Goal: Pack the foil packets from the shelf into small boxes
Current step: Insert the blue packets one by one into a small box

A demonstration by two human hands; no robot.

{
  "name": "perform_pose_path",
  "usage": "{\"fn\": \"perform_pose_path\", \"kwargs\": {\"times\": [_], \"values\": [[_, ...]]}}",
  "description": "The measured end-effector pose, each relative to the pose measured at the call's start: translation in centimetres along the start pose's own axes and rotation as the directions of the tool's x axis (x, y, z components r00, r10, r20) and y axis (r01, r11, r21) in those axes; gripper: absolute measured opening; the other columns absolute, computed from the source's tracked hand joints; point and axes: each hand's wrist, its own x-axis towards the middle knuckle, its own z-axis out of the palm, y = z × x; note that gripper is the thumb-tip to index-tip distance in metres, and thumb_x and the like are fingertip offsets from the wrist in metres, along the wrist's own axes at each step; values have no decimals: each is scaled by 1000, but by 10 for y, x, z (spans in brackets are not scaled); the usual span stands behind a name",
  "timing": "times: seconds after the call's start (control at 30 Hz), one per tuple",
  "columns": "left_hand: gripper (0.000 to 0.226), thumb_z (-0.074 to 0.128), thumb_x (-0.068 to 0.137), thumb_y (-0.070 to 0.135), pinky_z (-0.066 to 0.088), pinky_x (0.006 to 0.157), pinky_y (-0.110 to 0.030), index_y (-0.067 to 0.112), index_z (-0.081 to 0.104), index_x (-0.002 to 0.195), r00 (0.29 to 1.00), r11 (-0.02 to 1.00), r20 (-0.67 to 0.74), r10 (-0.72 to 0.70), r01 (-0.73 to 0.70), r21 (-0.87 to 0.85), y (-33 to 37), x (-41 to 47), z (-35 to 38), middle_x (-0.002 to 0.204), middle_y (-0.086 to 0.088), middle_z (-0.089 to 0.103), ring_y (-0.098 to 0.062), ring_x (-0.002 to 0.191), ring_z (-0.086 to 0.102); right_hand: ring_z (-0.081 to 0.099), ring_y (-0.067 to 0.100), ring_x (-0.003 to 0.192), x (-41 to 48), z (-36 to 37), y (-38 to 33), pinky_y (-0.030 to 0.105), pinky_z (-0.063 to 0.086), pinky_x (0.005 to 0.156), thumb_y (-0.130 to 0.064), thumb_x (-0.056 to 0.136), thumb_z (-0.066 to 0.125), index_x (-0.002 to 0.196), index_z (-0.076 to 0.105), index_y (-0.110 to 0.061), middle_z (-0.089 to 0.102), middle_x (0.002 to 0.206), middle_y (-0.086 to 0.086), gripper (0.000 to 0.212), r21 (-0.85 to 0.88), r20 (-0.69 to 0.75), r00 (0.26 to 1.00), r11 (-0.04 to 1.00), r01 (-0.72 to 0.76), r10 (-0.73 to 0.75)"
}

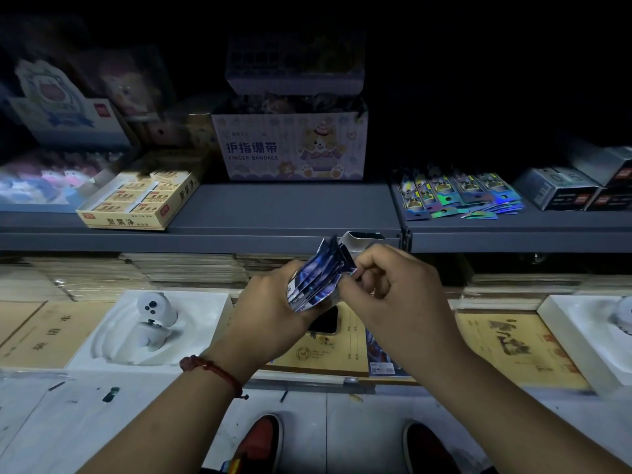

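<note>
Far left, a flat yellow cardboard eraser carton (136, 200) sits right at the front lip of the grey metal shelf (273, 206). Bare shelf runs on from it, in front of the pastel finger-bandage box (290, 145). Below the lip, my left hand (270, 302) grips a fanned stack of blue-purple foil packets (314, 278), fingers wrapped round it. A small white open-topped box (359, 240) peeks up just behind. My right hand (386, 285) curls in, pinching the stack's right edge. Further right, holographic foil packets (458, 196) lie spread to the shelf's edge.
</note>
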Motion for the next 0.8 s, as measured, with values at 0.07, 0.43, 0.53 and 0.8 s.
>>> {"fn": "perform_pose_path", "kwargs": {"times": [0.07, 0.43, 0.53, 0.8], "values": [[37, 66, 85, 66, 56, 62, -28, 36, 62, 106, 1000, 998, -1, 13, -13, 61, -5, 0, 1, 82, 18, 69, -1, 71, 65, 45, 9, 56, 0, 1, 1, 39, 47, 56, -33, 84, 71, 72, 59, -23, 52, 63, -7, 20, 27, 11, 999, 999, -45, 45], [46, 61, 81, 71, 59, 70, -34, 48, 52, 121, 999, 988, -42, 19, -12, 155, -11, 3, -1, 92, 24, 70, -3, 80, 67, 53, 13, 54, 3, -6, 7, 33, 42, 53, -31, 100, 60, 64, 63, -18, 57, 56, -5, 38, 4, -16, 1000, 1000, -4, 4], [46, 60, 82, 73, 58, 68, -34, 43, 57, 116, 999, 985, -54, 9, 1, 170, -14, 4, -1, 89, 21, 70, -5, 79, 67, 52, 14, 58, 6, -12, 6, 19, 35, 52, -23, 100, 63, 67, 62, -19, 55, 58, -5, 33, -61, -170, 984, 997, 51, -61], [43, 62, 82, 76, 56, 62, -34, 42, 58, 109, 998, 982, -60, -3, 15, 186, -17, 4, -1, 80, 20, 68, -8, 71, 65, 37, 23, 47, 4, -11, 4, 36, 34, 48, -29, 95, 71, 78, 64, -10, 47, 53, 19, 27, 323, -98, 986, 941, -99, 138]]}}
